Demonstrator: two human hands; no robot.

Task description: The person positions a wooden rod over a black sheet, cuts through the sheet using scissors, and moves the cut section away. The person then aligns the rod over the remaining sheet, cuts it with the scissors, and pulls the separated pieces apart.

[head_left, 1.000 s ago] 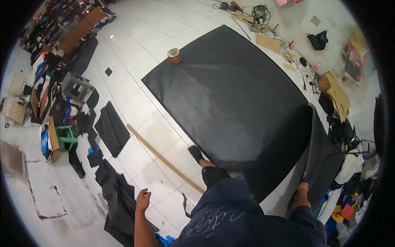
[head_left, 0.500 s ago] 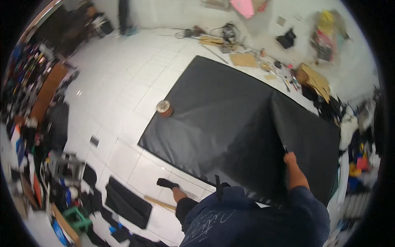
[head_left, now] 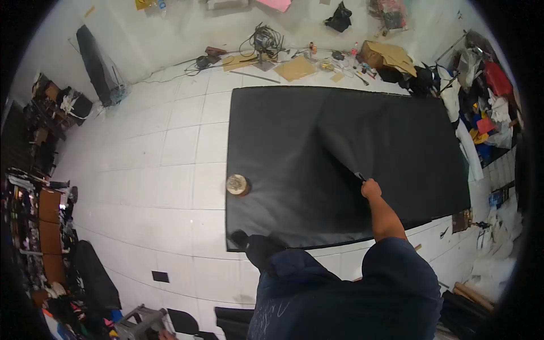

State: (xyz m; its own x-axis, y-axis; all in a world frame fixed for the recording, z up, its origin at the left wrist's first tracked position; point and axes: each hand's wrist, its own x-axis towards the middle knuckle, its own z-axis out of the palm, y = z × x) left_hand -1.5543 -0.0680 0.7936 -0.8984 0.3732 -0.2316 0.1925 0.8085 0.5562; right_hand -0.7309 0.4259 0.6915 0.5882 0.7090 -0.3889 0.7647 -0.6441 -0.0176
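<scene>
My right hand (head_left: pixel 371 188) is closed around a small dark tool with a thin metallic tip (head_left: pixel 361 177), right of the middle of the frame, where a ridge stands up in the large matt black sheet (head_left: pixel 283 133). The sheet lies across the white tiled floor (head_left: pixel 136 187), from the centre of the frame well over to the right. What looks to be my left hand (head_left: pixel 166 335) only just shows at the bottom edge, lower left, beside a grey stool (head_left: pixel 141 322); it is too cut off for me to tell how the fingers stand.

A squat round object with a pale top and reddish-brown side (head_left: pixel 237 185) sits on the sheet, close to its left edge. My dark-covered foot (head_left: pixel 239 238) is at the sheet's lower left corner. At the upper right, a jumbled heap of white, red, yellow and black material (head_left: pixel 487 107) crowds up to the sheet's corner.

Along the wall at the top, I have coiled dark cables (head_left: pixel 266 41), flat tan cardboard pieces (head_left: pixel 296 68), a long thin grey strip (head_left: pixel 255 76) and crumpled brown paper (head_left: pixel 394 55), all near the sheet's far edge. A black bag (head_left: pixel 339 18) hangs above them. A small dark square (head_left: pixel 160 276) lies on the tiles at lower left, well apart from the sheet, and brown panels (head_left: pixel 50 221) stand among clutter at the far left.
</scene>
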